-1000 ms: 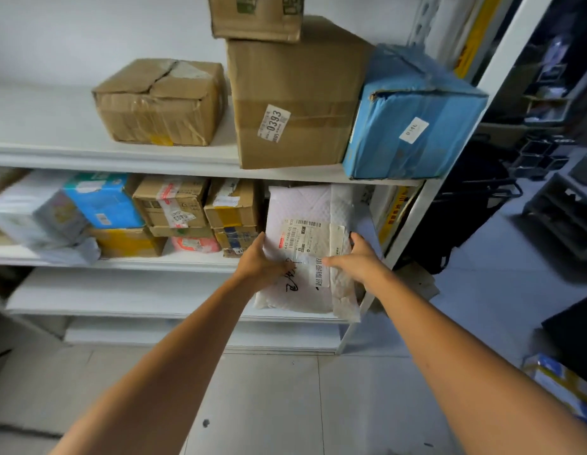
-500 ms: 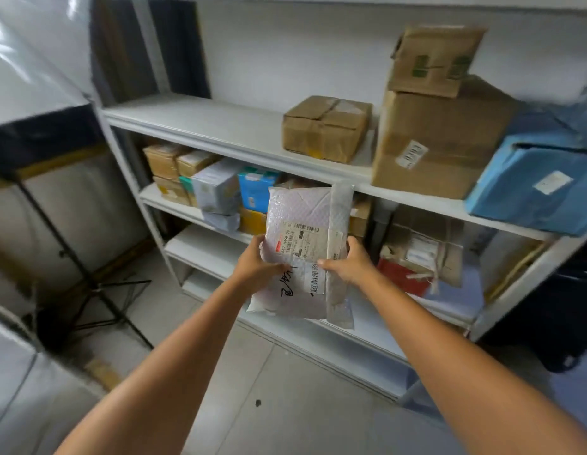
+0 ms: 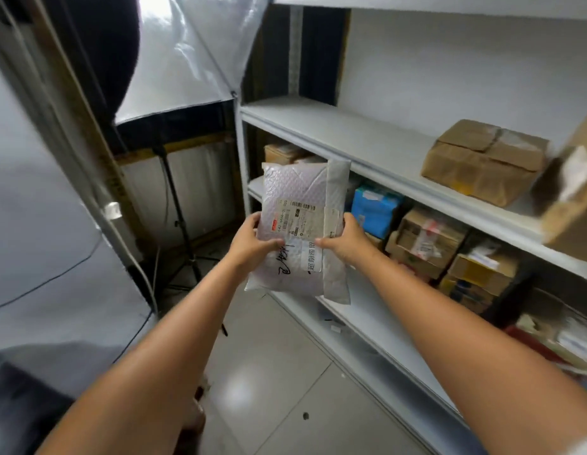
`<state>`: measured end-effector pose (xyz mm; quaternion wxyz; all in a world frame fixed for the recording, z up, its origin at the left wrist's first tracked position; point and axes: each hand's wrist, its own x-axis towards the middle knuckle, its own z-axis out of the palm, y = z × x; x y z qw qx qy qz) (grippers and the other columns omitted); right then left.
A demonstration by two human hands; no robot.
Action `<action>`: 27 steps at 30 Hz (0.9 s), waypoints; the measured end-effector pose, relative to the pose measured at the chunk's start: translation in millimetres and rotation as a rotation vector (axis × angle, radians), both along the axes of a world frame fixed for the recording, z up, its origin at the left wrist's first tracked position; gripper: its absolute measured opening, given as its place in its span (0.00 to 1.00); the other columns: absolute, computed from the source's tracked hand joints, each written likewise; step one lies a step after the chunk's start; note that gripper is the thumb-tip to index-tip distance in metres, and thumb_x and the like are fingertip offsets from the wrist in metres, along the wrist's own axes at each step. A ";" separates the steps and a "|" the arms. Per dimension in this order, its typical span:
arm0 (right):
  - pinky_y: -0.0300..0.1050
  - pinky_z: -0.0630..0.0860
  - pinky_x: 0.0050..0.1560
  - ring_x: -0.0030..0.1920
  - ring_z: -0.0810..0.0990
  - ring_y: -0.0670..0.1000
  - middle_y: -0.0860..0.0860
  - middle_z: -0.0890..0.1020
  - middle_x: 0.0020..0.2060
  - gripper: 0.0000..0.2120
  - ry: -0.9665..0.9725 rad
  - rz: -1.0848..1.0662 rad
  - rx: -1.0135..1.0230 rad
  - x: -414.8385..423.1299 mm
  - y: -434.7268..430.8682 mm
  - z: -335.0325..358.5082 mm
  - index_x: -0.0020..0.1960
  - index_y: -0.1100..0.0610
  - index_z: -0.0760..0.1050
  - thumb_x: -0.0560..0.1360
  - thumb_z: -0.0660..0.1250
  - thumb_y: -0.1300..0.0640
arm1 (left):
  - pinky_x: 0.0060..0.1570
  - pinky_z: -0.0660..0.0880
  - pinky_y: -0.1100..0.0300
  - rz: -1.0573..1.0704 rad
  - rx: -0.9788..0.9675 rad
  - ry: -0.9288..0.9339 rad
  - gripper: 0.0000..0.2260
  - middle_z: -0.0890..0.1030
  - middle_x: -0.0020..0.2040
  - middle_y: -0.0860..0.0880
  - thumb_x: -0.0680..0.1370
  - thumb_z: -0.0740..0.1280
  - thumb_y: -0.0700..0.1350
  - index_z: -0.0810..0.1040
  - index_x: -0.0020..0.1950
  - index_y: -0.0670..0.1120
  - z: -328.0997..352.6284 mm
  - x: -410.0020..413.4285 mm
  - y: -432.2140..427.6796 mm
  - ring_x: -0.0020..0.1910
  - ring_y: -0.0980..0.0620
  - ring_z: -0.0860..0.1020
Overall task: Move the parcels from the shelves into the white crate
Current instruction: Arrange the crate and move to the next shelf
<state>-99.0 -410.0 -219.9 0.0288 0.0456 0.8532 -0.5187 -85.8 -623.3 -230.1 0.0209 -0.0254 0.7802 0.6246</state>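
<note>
Grey floor tiles (image 3: pixel 279 366) run beneath us, shelving on our right and a sheet of translucent plastic (image 3: pixel 187 50) hanging on the left. Closest to us, both bare forearms reach out over that floor. Our left hand (image 3: pixel 249 244) has the white padded parcel (image 3: pixel 302 231) by its left edge, fingers wrapped behind and thumb pressed flat across the front. Our right hand (image 3: pixel 346 243) mirrors it on the right edge, thumb laid over the printed strip below the shipping label (image 3: pixel 302 218). So we have it clamped from both sides, held upright in the air, clear of the shelves and in front of their left end. Black handwriting shows on its lower face, partly under our left thumb.

Just past the parcel, the white shelves (image 3: pixel 367 159) stretch away to the right. On the middle level we see a blue packet (image 3: pixel 376 208), then a run of small brown cartons (image 3: pixel 426 238) with labels, stacked side by side. One level up, a taped brown box (image 3: pixel 482 159) sits alone, and a bigger carton (image 3: pixel 574 198) cuts in at the right edge, blurred. Off to the far left, a black light stand (image 3: pixel 177 205) rises beside the shelf post. The white crate is nowhere in our view right now.
</note>
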 end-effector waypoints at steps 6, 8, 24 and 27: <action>0.47 0.75 0.60 0.61 0.77 0.50 0.51 0.77 0.62 0.34 0.004 0.160 -0.040 -33.7 -76.6 -5.2 0.69 0.58 0.65 0.69 0.78 0.59 | 0.46 0.79 0.62 0.152 -0.040 0.026 0.30 0.80 0.56 0.48 0.73 0.76 0.37 0.67 0.71 0.45 1.7 3.6 -72.9 0.48 0.59 0.80; 0.46 0.75 0.59 0.59 0.78 0.48 0.48 0.78 0.59 0.32 -0.010 0.220 -0.078 -39.5 -101.5 -7.1 0.67 0.59 0.65 0.70 0.78 0.58 | 0.47 0.78 0.63 0.213 -0.066 0.016 0.31 0.79 0.54 0.51 0.72 0.76 0.38 0.66 0.72 0.45 1.0 9.7 -93.7 0.48 0.60 0.79; 0.53 0.80 0.57 0.53 0.83 0.49 0.49 0.82 0.51 0.37 -0.067 0.796 -0.035 -77.8 -216.6 -52.4 0.57 0.54 0.71 0.54 0.84 0.46 | 0.55 0.70 0.58 0.836 -0.251 -0.193 0.35 0.72 0.65 0.48 0.73 0.76 0.45 0.60 0.74 0.47 -22.7 89.9 -131.1 0.56 0.50 0.73; 0.53 0.80 0.57 0.53 0.82 0.50 0.50 0.81 0.52 0.37 -0.083 0.912 0.000 -57.3 -228.9 -48.9 0.57 0.55 0.69 0.56 0.84 0.50 | 0.62 0.71 0.55 0.959 -0.204 -0.241 0.39 0.69 0.72 0.44 0.72 0.77 0.44 0.58 0.77 0.46 -25.8 120.1 -121.8 0.64 0.47 0.73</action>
